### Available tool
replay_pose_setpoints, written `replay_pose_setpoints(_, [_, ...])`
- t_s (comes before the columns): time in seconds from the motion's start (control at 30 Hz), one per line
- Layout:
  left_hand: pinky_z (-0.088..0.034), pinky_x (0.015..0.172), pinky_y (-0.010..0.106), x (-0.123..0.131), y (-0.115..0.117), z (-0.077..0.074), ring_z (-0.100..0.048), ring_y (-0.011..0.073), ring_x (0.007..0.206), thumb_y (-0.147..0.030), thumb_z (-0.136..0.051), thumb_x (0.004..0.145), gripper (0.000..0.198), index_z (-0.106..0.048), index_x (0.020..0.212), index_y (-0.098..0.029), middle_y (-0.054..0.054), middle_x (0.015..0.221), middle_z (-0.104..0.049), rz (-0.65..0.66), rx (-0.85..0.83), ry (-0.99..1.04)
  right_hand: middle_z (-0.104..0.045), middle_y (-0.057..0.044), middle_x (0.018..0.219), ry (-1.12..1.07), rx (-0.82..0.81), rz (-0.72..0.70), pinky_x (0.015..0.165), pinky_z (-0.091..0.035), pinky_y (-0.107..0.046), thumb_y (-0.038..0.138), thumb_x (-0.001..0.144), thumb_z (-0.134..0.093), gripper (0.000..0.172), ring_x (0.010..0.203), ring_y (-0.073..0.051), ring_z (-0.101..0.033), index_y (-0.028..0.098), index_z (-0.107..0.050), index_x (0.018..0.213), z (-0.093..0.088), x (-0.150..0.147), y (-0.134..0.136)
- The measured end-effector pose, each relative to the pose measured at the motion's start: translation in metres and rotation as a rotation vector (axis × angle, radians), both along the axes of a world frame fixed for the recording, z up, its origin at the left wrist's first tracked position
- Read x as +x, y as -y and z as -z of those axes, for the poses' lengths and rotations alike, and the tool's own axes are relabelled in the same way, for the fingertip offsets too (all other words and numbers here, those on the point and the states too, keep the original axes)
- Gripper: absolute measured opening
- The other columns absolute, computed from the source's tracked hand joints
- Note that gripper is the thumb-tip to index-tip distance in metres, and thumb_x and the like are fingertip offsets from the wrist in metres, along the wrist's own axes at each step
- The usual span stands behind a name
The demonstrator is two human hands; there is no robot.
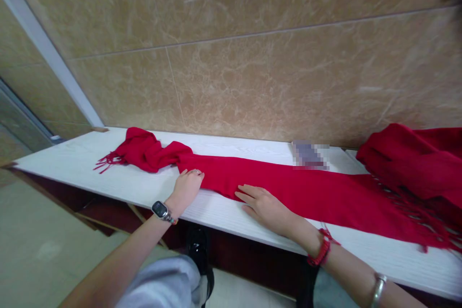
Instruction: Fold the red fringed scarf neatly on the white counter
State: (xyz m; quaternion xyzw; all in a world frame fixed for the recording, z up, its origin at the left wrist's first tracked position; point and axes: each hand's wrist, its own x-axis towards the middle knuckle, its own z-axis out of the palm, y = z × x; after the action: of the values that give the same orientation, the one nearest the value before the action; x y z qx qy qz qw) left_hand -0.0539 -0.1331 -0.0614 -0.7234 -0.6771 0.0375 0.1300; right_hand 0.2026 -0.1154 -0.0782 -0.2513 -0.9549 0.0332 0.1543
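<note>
A long red scarf [260,178] lies along the white tabletop. Its middle and right stretch is spread fairly flat, while the left end is bunched up, with fringe hanging off it. My left hand [187,186] is closed on the scarf's near edge, where the flat stretch meets the bunched part; its fingertips are partly hidden. Further right, my right hand [265,208] rests palm down near the same edge, fingers stretched out and touching the cloth.
Another heap of red fringed cloth [418,163] covers the right end of the white tabletop [83,156]. A blurred-out flat item [309,155] lies behind the scarf by the tan marbled wall [252,86]. Dark open shelving [249,255] shows below the table's front edge.
</note>
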Motion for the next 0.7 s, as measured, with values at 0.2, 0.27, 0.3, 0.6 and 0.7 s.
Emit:
replay_pose_setpoints(0.2, [-0.032, 0.1, 0.048, 0.012, 0.01, -0.007, -0.035, 0.0303, 0.126, -0.005, -0.035, 0.084, 0.044, -0.057, 0.118, -0.021, 0.009, 0.136, -0.043, -0.125, 0.161, -0.043, -0.045, -0.012, 0.136, -0.032, -0.077, -0.011, 0.103, -0.032, -0.05, 0.028, 0.092, -0.038, 0.04, 0.126, -0.027, -0.039, 0.018, -0.049, 0.128, 0.009, 0.0, -0.005])
replay_pose_setpoints(0.27, [-0.038, 0.096, 0.041, 0.014, 0.01, -0.011, -0.039, 0.0282, 0.123, -0.006, -0.034, 0.085, 0.045, -0.054, 0.122, -0.02, 0.01, 0.137, -0.041, -0.132, 0.201, -0.045, -0.043, -0.011, 0.137, -0.036, -0.092, -0.021, 0.104, -0.029, -0.052, 0.03, 0.092, -0.036, 0.041, 0.127, -0.026, -0.037, 0.02, -0.047, 0.13, 0.011, 0.001, -0.006])
replay_pose_setpoints(0.3, [-0.042, 0.092, 0.038, 0.013, 0.009, -0.012, -0.041, 0.0277, 0.12, -0.006, -0.033, 0.086, 0.044, -0.054, 0.123, -0.019, 0.011, 0.136, -0.042, -0.156, 0.209, -0.049, -0.042, -0.011, 0.138, -0.035, -0.094, -0.026, 0.104, -0.028, -0.053, 0.03, 0.092, -0.036, 0.041, 0.127, -0.026, -0.037, 0.021, -0.046, 0.131, 0.011, 0.002, -0.006])
replay_pose_setpoints(0.6, [-0.046, 0.084, 0.03, -0.059, -0.037, -0.044, -0.046, 0.0213, 0.108, -0.009, -0.029, 0.091, 0.038, -0.055, 0.118, -0.018, 0.007, 0.124, -0.049, -0.368, 0.301, 0.073, -0.042, -0.009, 0.138, -0.035, -0.084, -0.042, 0.103, -0.028, -0.053, 0.031, 0.094, -0.033, 0.041, 0.128, -0.025, -0.036, 0.025, -0.042, 0.133, 0.013, 0.004, -0.007])
replay_pose_setpoints(0.7, [-0.047, 0.082, 0.037, -0.064, -0.034, -0.056, -0.051, 0.0252, 0.103, -0.01, -0.032, 0.09, 0.034, -0.063, 0.104, -0.013, 0.013, 0.111, -0.057, -0.409, 0.211, 0.062, -0.042, -0.008, 0.138, -0.046, -0.076, -0.035, 0.103, -0.029, -0.052, 0.031, 0.093, -0.034, 0.041, 0.128, -0.025, -0.037, 0.027, -0.042, 0.133, 0.015, 0.005, -0.008])
